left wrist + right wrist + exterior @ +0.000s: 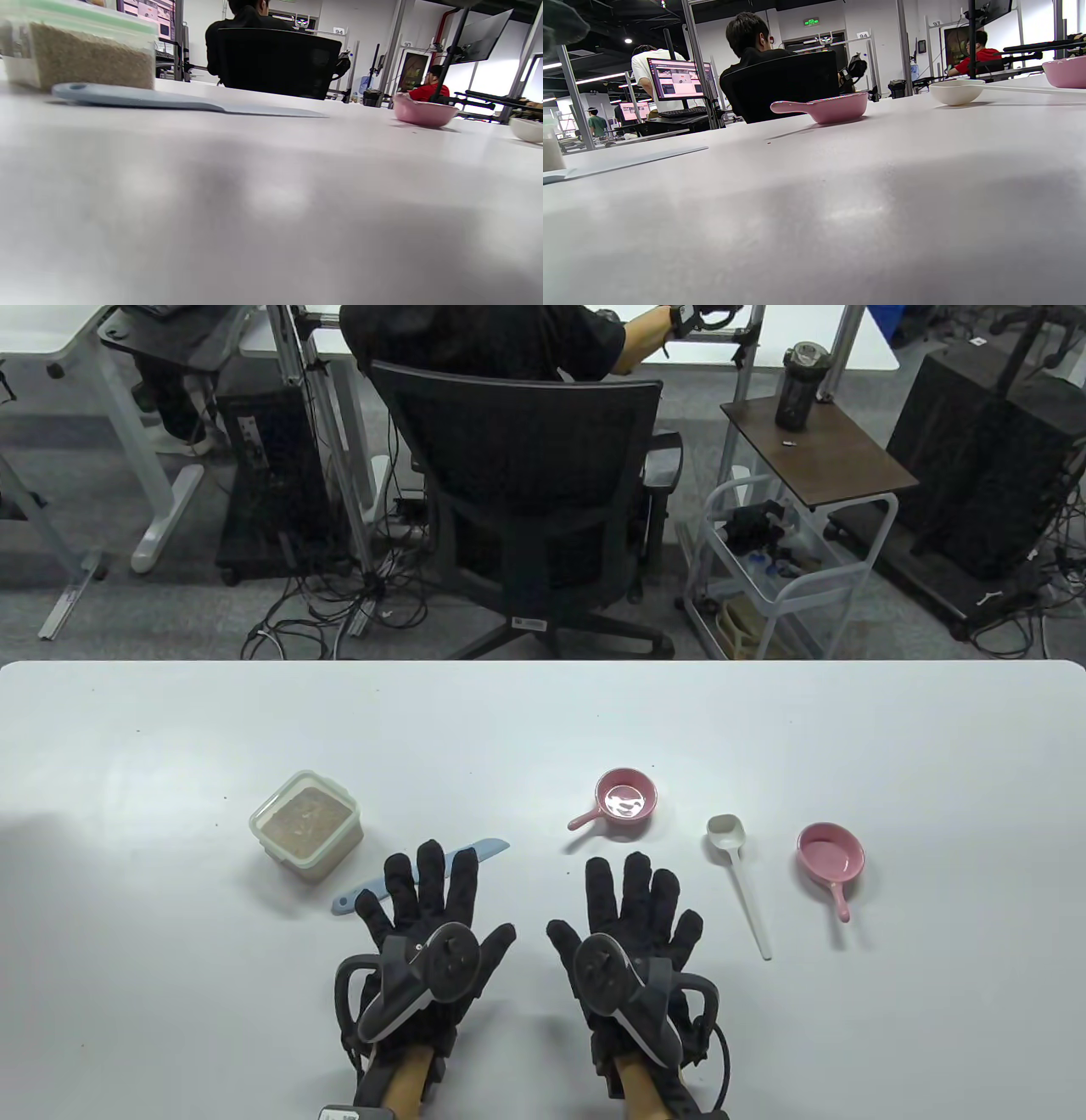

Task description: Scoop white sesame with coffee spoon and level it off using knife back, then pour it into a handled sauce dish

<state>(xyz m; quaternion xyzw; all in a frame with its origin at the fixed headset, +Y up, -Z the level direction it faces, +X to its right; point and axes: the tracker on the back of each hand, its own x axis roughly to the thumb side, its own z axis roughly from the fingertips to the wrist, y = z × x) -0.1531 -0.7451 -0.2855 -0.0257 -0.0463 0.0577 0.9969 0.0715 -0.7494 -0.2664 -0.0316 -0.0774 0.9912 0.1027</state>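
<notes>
Both hands lie flat on the worktop [127, 780], fingers spread and holding nothing: the left hand [428, 920] just beside the right hand [628, 929]. The pale blue knife [422, 875] runs under the left fingertips, with the sesame container [305, 823] beyond to the left. The coffee spoon [738, 874] lies right of the right hand, between two pink handled sauce dishes, one [624, 799] ahead, the other [831, 857] farther right.
</notes>
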